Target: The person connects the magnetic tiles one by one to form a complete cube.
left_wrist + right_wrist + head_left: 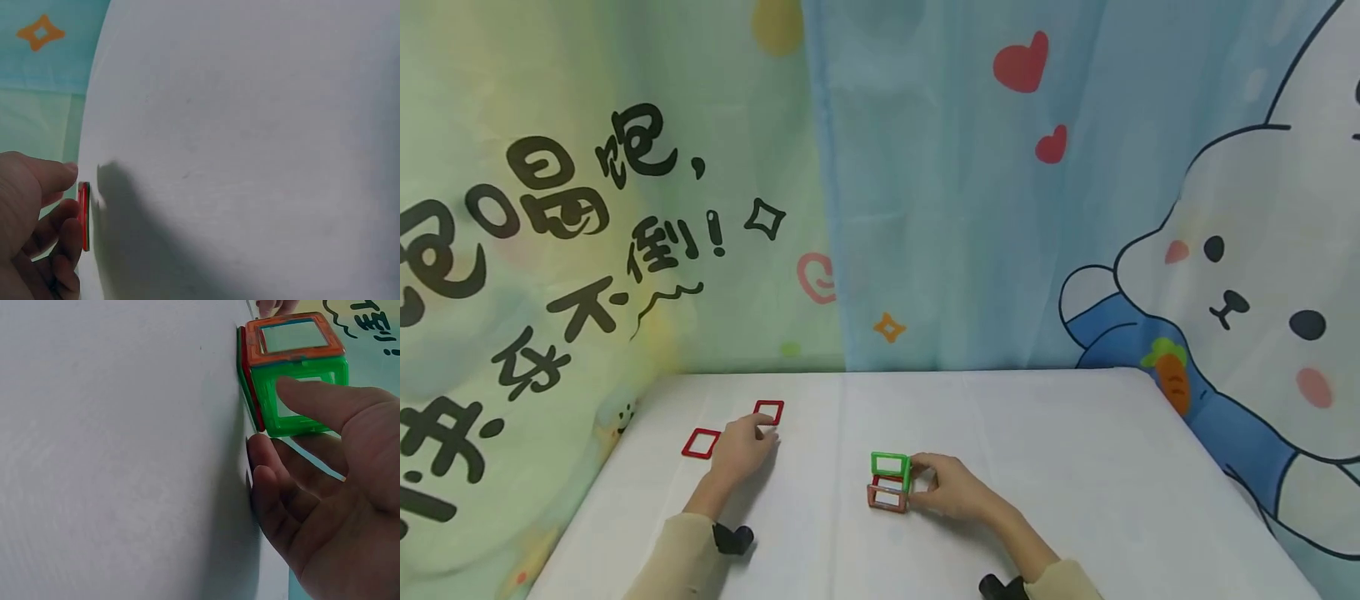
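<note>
Fetching looks like the step: the right hand [951,487] grips a green panel [267,403]; the left hand [741,450], fingers loosely parted over the farther red square [780,411], should pinch.

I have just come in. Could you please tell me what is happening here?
A person is working at a white table. Their right hand holds the green side of a small structure of joined frames, which also has an orange side. Their left hand is at a red frame, perhaps touching it; another red frame lies to the hand's left.
</note>
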Motion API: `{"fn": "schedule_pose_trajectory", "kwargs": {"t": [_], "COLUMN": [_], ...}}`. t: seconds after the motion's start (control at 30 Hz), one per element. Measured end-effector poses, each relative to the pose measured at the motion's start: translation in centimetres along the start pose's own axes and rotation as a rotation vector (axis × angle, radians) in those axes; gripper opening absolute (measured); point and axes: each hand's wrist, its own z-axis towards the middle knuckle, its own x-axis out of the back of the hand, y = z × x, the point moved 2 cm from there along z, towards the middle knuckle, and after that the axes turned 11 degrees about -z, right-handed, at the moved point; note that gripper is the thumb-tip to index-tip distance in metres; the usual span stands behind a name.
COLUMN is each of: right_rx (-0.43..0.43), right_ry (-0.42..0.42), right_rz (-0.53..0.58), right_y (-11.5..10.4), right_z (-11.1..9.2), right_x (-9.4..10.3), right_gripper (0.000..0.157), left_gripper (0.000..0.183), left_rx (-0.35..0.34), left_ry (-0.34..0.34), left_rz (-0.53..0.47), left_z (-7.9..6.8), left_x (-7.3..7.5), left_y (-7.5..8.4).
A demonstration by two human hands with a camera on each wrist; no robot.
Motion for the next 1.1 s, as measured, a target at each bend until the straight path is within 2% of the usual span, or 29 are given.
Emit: {"fn": "schedule_pose_trajectory", "kwargs": {"t": [0.1, 0.17, 0.37, 0.5, 0.6, 0.77, 0.87, 1.1], "right_rx": [-0.039, -0.070, -0.136, -0.177, -0.182, -0.172, -0.159, -0.164], "right_ry": [0.021, 0.064, 0.268, 0.352, 0.387, 0.487, 0.518, 0.522], "right_rz": [0.000, -0.008, -0.099, -0.167, -0.165, -0.134, -0.123, -0.110], "right_y": [-0.2, -0.8, -2.6, -2.9, -2.9, -2.9, -2.8, -2.9], "right_z": [-0.1, 0.0, 1.1, 1.4, 1.3, 1.2, 1.2, 1.3], "right_x": [0.3, 0.8, 1.9, 1.3, 0.6, 0.1, 0.0, -0.4], "right_gripper": [0.035, 0.029, 0.019, 0.007, 0.006, 0.007, 0.005, 0.006], "left_gripper": [0.032, 0.032, 0.028, 0.027, 0.025, 0.027, 0.028, 0.029], "left_rx": [-0.007, -0.013, 0.002, 0.029, 0.038, 0.011, 0.018, 0.047], "left_ry": [0.005, 0.005, 0.011, -0.010, -0.009, 0.003, -0.010, -0.029], "left_rz": [0.006, 0.009, 0.003, -0.016, -0.019, -0.031, -0.018, 0.002], "left_z": [0.7, 1.2, 1.7, 1.3, 1.1, 1.3, 1.5, 2.0], "left_x": [0.0, 0.3, 0.6, 0.2, -0.1, -0.5, -0.4, -0.2], "left_y": [0.0, 0.0, -0.2, -0.4, -0.5, -0.1, -0.2, -0.7]}}
